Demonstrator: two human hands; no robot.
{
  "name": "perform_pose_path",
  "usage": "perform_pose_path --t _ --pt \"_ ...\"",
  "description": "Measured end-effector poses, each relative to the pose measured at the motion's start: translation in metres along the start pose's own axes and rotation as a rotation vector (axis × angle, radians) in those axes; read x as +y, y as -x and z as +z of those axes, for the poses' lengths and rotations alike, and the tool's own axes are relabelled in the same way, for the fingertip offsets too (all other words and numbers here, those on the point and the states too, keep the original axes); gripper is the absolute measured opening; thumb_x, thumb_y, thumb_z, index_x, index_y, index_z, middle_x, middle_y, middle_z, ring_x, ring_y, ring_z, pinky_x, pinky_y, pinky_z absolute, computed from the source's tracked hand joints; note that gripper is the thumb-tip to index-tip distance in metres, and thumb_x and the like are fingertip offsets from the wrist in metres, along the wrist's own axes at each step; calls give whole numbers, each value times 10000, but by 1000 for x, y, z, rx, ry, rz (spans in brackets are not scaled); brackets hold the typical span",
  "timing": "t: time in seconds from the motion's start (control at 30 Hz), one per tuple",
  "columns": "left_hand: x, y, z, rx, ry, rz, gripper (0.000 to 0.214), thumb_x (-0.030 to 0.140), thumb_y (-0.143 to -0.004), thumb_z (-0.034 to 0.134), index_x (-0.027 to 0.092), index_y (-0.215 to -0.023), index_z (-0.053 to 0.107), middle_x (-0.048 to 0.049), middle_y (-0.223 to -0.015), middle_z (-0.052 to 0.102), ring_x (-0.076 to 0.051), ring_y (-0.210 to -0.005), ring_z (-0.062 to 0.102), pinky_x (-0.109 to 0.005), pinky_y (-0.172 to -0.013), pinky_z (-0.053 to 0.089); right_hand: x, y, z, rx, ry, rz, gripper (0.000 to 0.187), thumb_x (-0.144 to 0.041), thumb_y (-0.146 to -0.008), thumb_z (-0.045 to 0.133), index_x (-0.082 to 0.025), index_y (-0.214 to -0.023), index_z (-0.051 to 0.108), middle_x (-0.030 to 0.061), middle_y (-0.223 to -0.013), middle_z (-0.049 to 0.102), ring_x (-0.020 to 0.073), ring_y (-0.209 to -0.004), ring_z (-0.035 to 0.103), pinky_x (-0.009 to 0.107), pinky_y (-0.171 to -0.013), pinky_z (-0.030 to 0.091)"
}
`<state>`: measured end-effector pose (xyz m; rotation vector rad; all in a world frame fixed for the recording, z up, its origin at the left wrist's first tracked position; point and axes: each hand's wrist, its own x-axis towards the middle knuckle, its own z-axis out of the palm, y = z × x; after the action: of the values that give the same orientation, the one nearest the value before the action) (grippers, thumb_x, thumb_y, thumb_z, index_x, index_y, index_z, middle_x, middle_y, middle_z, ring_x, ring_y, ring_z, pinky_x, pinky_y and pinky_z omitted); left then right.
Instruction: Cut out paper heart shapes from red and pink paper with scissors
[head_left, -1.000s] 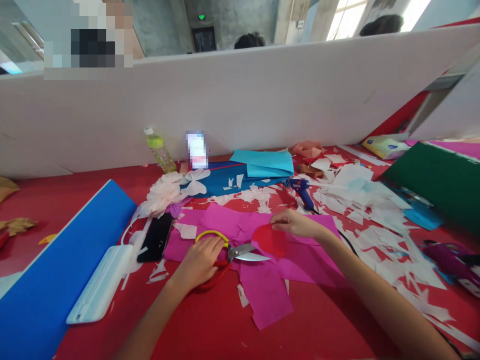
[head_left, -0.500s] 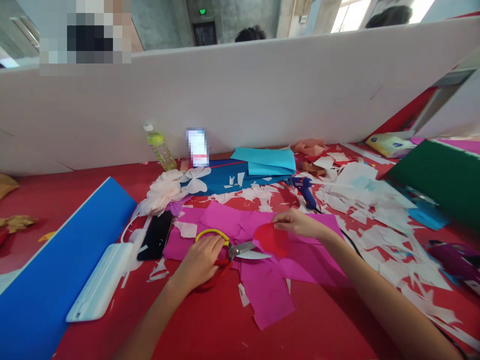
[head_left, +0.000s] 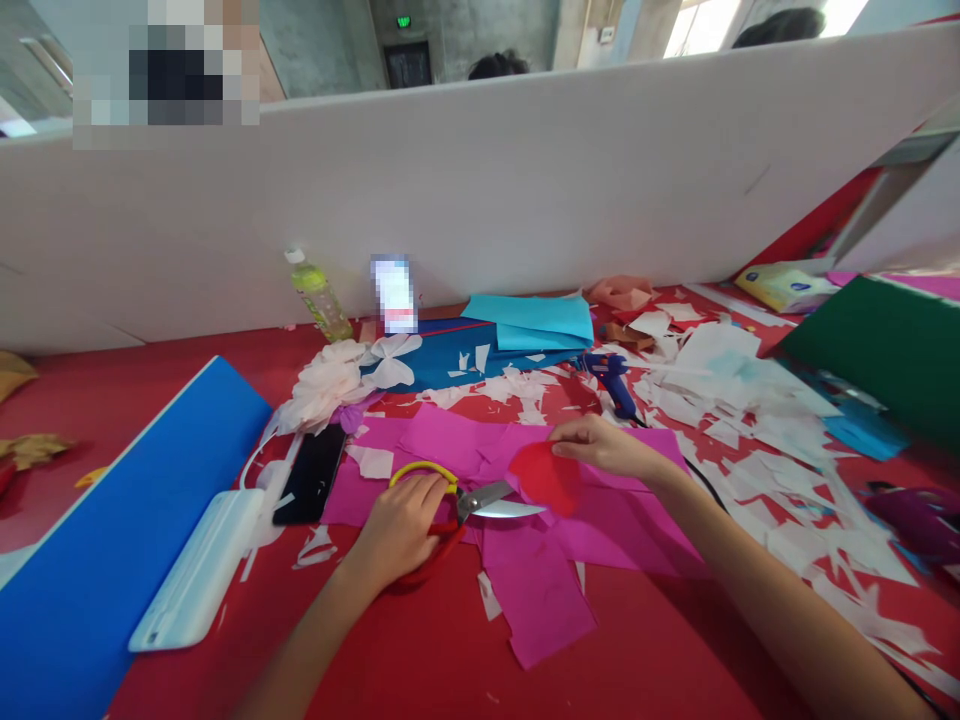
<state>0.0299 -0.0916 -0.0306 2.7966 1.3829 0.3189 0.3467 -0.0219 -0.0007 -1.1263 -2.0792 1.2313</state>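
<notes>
My left hand (head_left: 409, 520) is closed around the yellow and red handles of a pair of scissors (head_left: 495, 500), whose blades are apart and point right. Between thumb and fingers of my right hand (head_left: 596, 445) is the upper right edge of a rounded red paper piece (head_left: 546, 478). Its left edge lies close to the blade tips; whether they touch it I cannot tell. Beneath both hands lie magenta paper sheets (head_left: 637, 525), with one cut piece (head_left: 536, 610) hanging toward me on the red tabletop (head_left: 420, 660).
Behind stand a drink bottle (head_left: 321, 298) and a lit phone (head_left: 394, 295) against a white partition (head_left: 480, 190). A blue glue gun (head_left: 611, 380) lies near white paper scraps (head_left: 780, 480). Left are a black phone (head_left: 309, 475), a white device (head_left: 199, 570) and a blue board (head_left: 135, 510).
The red paper and my right hand have shifted very slightly right. My left hand keeps its grip on the scissors, with the blades still apart.
</notes>
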Motion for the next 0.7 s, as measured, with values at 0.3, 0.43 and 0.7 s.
perform_pose_path --t 0.3,0.43,0.7 --pt "4 -1 -4 193 57 -110 362 263 -767 580 122 -1102 574 -140 -1081 672 -290 -996 636 -405 -790 557 -2 -4 5 276 -236 4 319 -464 -754 610 -180 -612 583 -9 -603 519 124 -571 452 262 -546 349" --pt "6 -1 -5 300 150 -195 363 264 -793 567 135 -1132 565 -122 -1123 667 -256 -1031 635 -371 -837 552 -3 -7 23 477 -400 17 317 -479 -712 645 -183 -621 585 -13 -594 511 120 -562 452 255 -536 362" --pt "13 2 -10 291 283 -325 367 228 -764 560 167 -1124 593 -95 -1121 678 -239 -1019 647 -369 -863 546 -19 -6 57 560 -476 49 325 -503 -704 650 -186 -644 611 9 -617 579 138 -580 491 258 -544 399"
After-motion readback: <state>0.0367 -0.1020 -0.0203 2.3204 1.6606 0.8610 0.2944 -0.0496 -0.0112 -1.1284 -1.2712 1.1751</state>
